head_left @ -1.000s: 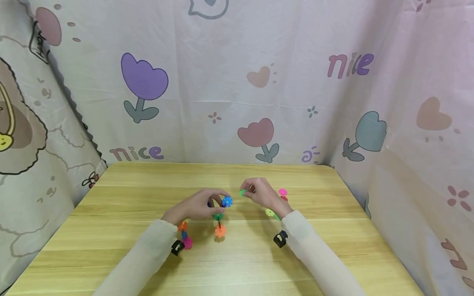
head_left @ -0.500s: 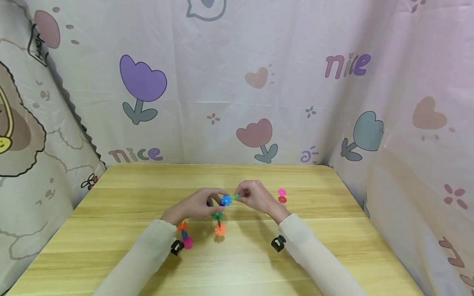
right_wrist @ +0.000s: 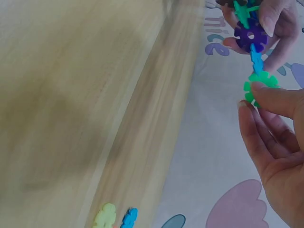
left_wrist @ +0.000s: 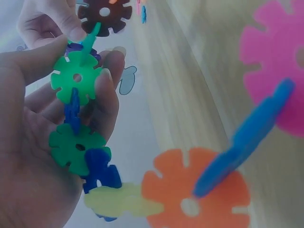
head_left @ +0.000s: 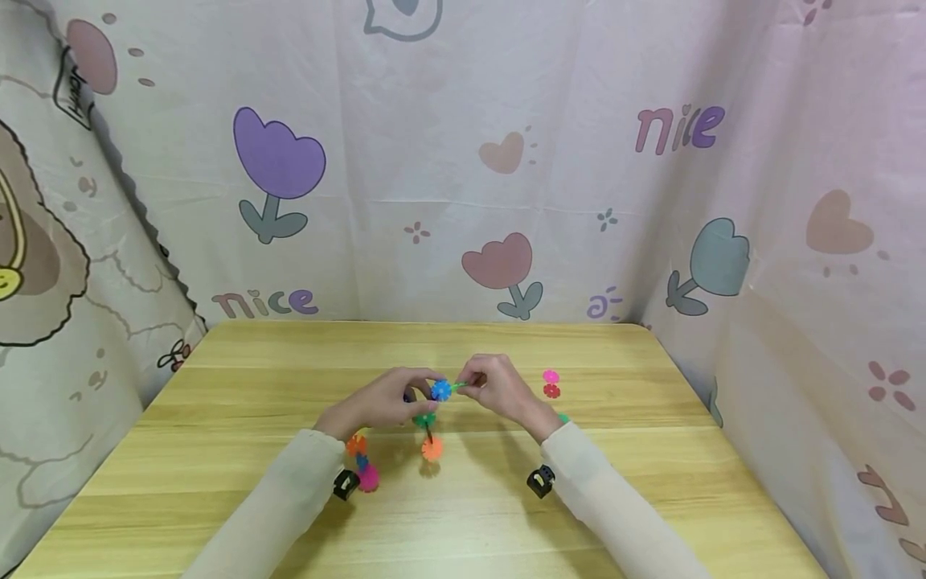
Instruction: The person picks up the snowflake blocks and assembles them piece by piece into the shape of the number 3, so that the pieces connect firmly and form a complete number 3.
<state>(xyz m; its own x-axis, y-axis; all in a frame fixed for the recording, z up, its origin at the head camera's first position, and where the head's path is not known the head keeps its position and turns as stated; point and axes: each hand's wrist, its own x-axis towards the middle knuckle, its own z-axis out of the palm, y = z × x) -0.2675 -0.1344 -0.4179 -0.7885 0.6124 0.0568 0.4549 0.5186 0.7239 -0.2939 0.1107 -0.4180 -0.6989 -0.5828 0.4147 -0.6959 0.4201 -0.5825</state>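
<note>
My left hand [head_left: 391, 398] holds a chain of interlocking notched plastic discs. A blue disc [head_left: 441, 391] sits at the chain's end by the fingertips, while an orange disc [head_left: 432, 449] hangs lower. In the left wrist view, green discs [left_wrist: 59, 78] lie along the fingers, and the chain runs on to an orange disc [left_wrist: 164, 180] and a pink disc [left_wrist: 270, 57]. Between thumb and fingers, my right hand [head_left: 501, 390] pinches a light green disc [right_wrist: 267, 80]. That disc meets the blue one edge-on; how deep the notches sit cannot be told.
Beyond my right forearm, a pink disc [head_left: 551, 376] and a red disc [head_left: 552, 391] lie on the wooden table [head_left: 463, 523]. A green disc [head_left: 563, 418] shows partly behind the sleeve. A patterned curtain [head_left: 405, 265] hangs along the table's back edge.
My right hand has moved left with the light green disc, turned it edge-on and brought it against the blue disc. The left hand has stayed nearly still.
</note>
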